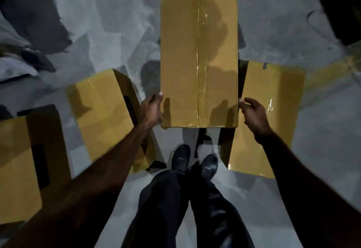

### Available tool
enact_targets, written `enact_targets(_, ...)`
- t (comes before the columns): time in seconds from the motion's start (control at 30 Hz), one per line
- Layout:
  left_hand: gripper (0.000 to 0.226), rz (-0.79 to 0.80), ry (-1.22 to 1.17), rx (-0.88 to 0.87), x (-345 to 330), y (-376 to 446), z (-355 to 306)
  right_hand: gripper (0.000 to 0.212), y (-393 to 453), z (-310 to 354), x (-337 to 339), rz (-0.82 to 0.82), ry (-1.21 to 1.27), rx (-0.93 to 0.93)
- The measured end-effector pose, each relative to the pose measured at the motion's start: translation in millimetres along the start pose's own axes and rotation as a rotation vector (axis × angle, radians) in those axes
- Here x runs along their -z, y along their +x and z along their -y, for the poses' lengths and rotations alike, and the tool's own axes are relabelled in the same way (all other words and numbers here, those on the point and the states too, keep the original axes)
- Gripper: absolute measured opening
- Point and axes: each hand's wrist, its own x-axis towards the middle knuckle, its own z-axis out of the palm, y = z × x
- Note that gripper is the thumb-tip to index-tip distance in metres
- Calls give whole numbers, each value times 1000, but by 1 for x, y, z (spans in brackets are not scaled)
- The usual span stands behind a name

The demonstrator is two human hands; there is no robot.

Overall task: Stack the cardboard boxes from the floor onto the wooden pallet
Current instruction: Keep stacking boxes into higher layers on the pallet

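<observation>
A long tan cardboard box (199, 52), sealed with clear tape down its middle, is raised above the floor in front of me. My left hand (151, 109) grips its near left edge, thumb on the top face. My right hand (254, 114) holds the near right edge with curled fingers. Three more cardboard boxes lie on the floor: one at the left (101, 114), one at the far left (17, 169) and one at the right (273, 114), partly under the held box. No wooden pallet is in view.
The floor is grey concrete (109, 32) with dark patches. My two feet in black shoes (195, 159) stand just behind the held box, between the left and right floor boxes. A dark object (343, 3) fills the top right corner.
</observation>
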Motion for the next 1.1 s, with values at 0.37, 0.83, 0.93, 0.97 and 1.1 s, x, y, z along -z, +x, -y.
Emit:
enact_targets(0.37, 55, 165, -241, 42, 3, -38, -14, 39, -36, 6, -3, 115, 250, 70)
enact_targets(0.83, 40, -5, -288, -103, 67, -263, -196, 70, -241, 144, 101, -266, 456, 163)
enact_targets(0.93, 43, -22, -216, -210, 71, -310, -221, 71, -302, 148, 127, -385, 496, 166)
enact_targets(0.97, 47, -12, -195, -236, 70, -325, -229, 71, -323, 149, 136, -427, 521, 169)
enact_targets(1.1, 67, 96, -123, -367, 58, -378, -258, 61, -391, 140, 167, -595, 637, 196)
